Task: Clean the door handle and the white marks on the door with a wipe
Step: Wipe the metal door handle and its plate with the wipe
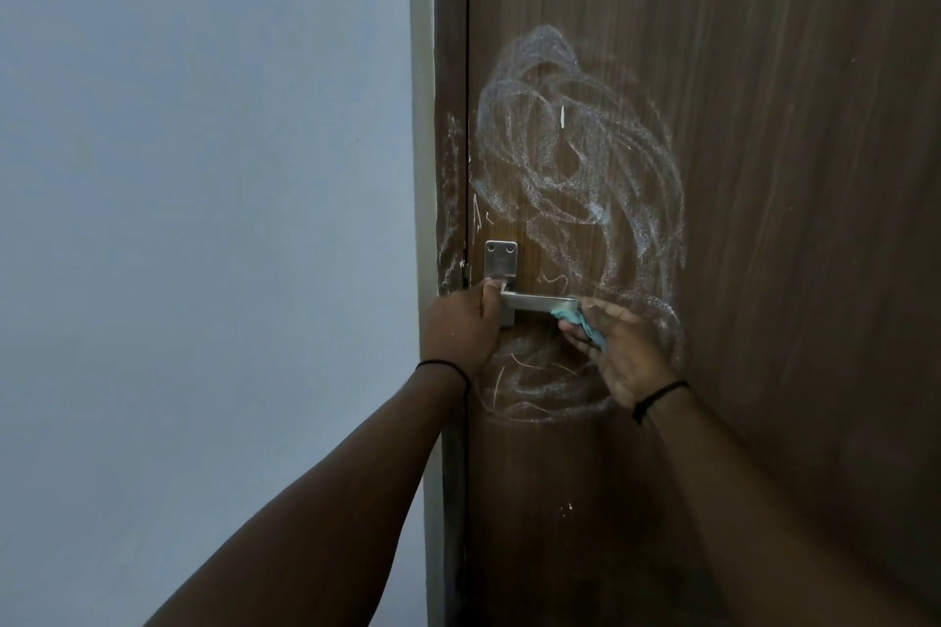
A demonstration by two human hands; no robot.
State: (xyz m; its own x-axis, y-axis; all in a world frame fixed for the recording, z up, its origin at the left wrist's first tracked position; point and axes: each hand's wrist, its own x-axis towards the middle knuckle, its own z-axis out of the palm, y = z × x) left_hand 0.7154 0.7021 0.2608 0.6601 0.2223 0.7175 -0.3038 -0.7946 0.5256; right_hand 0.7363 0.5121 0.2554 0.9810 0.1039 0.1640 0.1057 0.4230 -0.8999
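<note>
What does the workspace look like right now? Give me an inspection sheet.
Surface: brown door, white marks above and below the handle.
Job's things: metal door handle; blue wipe at its free end.
Clutter: nothing seen.
Grippers: left hand grips the handle's base; right hand holds the wipe on the handle.
Cables: nothing seen.
Surroundings: pale wall left of the door frame, also marked.
</note>
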